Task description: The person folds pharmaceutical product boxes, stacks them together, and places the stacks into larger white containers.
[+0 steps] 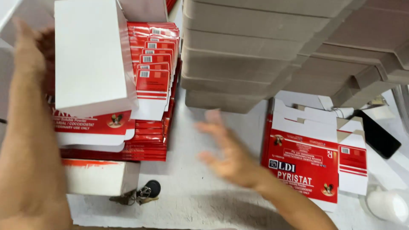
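My left hand (27, 51) is raised at the far left, its fingers on the left edge of a white folded carton (91, 55) that tilts above a stack of red and white flat cartons (153, 85). My right hand (228, 155), blurred by motion, hovers over the white table with fingers spread and nothing in it. It sits between the red stack and a single unfolded red and white carton (302, 166) lying flat to its right.
A tall pile of grey cardboard sheets (247, 51) fills the top right. A white box (98, 176) and a bunch of keys (142, 194) lie at the lower left. A black phone (379, 136) and a white round object (387, 204) sit at the right.
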